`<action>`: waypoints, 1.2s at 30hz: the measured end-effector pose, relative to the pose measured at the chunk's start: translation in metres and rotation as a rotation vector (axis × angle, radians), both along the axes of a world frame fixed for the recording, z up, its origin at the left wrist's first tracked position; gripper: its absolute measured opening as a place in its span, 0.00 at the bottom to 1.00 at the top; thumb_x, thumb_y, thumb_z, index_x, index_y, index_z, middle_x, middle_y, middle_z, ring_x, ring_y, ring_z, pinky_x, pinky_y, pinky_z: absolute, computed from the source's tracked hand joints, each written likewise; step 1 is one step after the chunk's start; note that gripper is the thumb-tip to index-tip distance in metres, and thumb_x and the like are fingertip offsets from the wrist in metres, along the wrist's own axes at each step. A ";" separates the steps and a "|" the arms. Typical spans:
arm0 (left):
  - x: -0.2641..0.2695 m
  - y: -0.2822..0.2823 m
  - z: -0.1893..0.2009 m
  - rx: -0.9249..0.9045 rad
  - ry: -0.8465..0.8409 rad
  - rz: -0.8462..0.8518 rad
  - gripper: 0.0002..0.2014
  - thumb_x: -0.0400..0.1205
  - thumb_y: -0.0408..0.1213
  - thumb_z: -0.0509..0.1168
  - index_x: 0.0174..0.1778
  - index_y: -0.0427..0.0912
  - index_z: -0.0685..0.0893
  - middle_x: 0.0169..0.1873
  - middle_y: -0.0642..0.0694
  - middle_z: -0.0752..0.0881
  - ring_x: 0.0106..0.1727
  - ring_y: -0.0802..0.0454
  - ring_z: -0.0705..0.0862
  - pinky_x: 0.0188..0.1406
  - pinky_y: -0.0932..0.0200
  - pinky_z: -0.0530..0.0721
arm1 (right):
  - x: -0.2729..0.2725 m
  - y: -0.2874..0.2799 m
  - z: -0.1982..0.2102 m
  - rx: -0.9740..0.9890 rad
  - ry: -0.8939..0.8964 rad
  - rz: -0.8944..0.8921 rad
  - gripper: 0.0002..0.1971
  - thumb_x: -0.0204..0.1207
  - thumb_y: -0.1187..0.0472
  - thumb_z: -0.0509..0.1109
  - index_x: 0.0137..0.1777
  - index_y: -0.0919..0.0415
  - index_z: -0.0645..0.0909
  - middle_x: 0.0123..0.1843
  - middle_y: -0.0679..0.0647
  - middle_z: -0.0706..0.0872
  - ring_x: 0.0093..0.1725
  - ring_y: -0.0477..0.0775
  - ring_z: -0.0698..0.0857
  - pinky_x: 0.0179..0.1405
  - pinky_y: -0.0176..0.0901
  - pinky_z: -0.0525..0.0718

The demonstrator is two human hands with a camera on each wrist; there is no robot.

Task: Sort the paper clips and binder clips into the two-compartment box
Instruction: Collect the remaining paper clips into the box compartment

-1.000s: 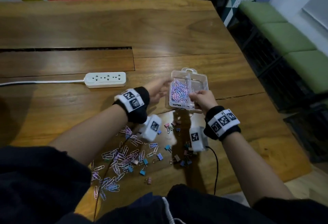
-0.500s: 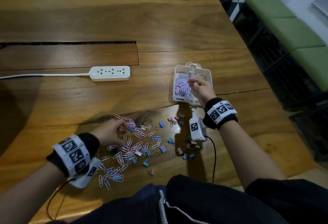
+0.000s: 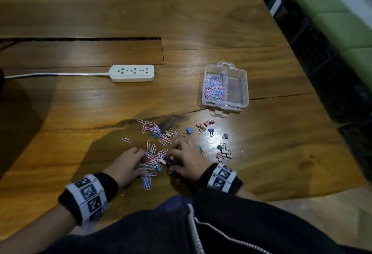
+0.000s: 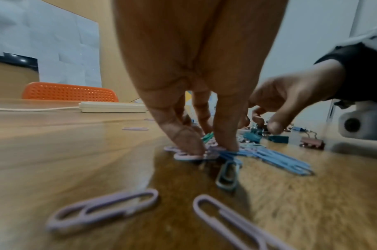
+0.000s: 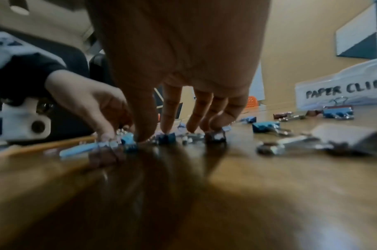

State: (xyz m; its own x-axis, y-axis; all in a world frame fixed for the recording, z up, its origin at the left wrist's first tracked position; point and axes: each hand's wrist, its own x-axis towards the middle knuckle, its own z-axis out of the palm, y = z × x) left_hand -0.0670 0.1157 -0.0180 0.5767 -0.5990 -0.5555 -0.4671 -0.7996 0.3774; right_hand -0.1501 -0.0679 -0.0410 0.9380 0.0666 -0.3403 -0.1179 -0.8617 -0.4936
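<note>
1. Under the left hand [image 3: 128,165] lies the thick of the paper clips [image 3: 155,159], pink, lilac and blue, spread flat on the table [image 3: 80,112]; its fingers point down and its fingertips [image 4: 193,148] press on the clips, gathered close together; whether any clip is truly pinched, I cannot tell.
2. Just beside it, the right hand [image 3: 187,161] rests on a knot of binder clips [image 5: 168,137]; its fingers are spread and bent down, each tip touching a small clip; whether one is gripped is unclear.
3. Beyond the right hand's fingertips more binder clips [image 3: 209,128] lie scattered singly, and others lie off to its outer side.
4. Well ahead of the right hand stands the two-compartment box [image 3: 244,84], clear plastic; its compartment on the left-hand side holds a heap of paper clips, the other looks bare; lettering reads "PAPER CLIPS" on its near wall.
5. Handling, as I judge it: the paper clips are light, thin wire, slick on polished wood and apt to tangle; better raked into a bunch and pinched from the edges than lifted flat.
6. Binder clips look stiff and small; best taken across the coloured body or by the wire loops; they may skid if pressed.
7. Beyond the left hand sits a power strip [image 3: 131,73].
</note>
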 end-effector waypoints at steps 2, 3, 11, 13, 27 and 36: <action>-0.001 -0.006 0.001 -0.065 -0.047 0.002 0.13 0.80 0.40 0.64 0.59 0.46 0.76 0.57 0.50 0.75 0.59 0.53 0.76 0.55 0.65 0.75 | -0.001 -0.001 -0.004 -0.030 -0.010 0.007 0.21 0.71 0.53 0.71 0.65 0.53 0.77 0.65 0.55 0.73 0.65 0.56 0.69 0.66 0.53 0.71; -0.001 -0.008 0.001 -0.095 -0.074 0.004 0.13 0.80 0.40 0.64 0.60 0.47 0.76 0.58 0.50 0.75 0.61 0.53 0.75 0.56 0.66 0.75 | -0.001 -0.005 -0.003 -0.027 -0.006 -0.015 0.21 0.72 0.54 0.71 0.64 0.54 0.77 0.65 0.55 0.73 0.65 0.56 0.69 0.67 0.53 0.71; -0.006 -0.004 -0.001 0.082 -0.070 0.008 0.51 0.60 0.53 0.79 0.77 0.55 0.58 0.71 0.48 0.63 0.72 0.49 0.63 0.70 0.52 0.74 | -0.010 -0.021 0.009 -0.059 -0.015 -0.131 0.19 0.71 0.52 0.71 0.60 0.57 0.76 0.62 0.54 0.74 0.62 0.53 0.69 0.65 0.48 0.72; -0.008 -0.008 -0.005 0.015 -0.033 0.079 0.47 0.63 0.48 0.79 0.76 0.53 0.61 0.71 0.47 0.65 0.72 0.48 0.64 0.71 0.51 0.73 | -0.011 -0.010 0.006 -0.075 -0.003 -0.084 0.24 0.68 0.46 0.72 0.60 0.55 0.74 0.61 0.53 0.73 0.61 0.53 0.69 0.62 0.46 0.72; 0.001 -0.030 0.001 0.008 -0.125 -0.148 0.31 0.72 0.43 0.73 0.70 0.51 0.70 0.67 0.48 0.68 0.67 0.50 0.66 0.64 0.57 0.75 | -0.011 0.008 0.011 -0.149 -0.047 0.075 0.20 0.74 0.47 0.65 0.65 0.49 0.74 0.64 0.56 0.73 0.64 0.58 0.68 0.64 0.54 0.69; 0.000 0.003 0.008 0.220 0.074 0.072 0.49 0.65 0.22 0.75 0.76 0.53 0.55 0.70 0.41 0.65 0.55 0.48 0.81 0.45 0.60 0.86 | -0.023 -0.011 0.010 -0.149 -0.006 0.017 0.16 0.75 0.51 0.65 0.59 0.56 0.78 0.60 0.54 0.76 0.63 0.56 0.70 0.67 0.53 0.68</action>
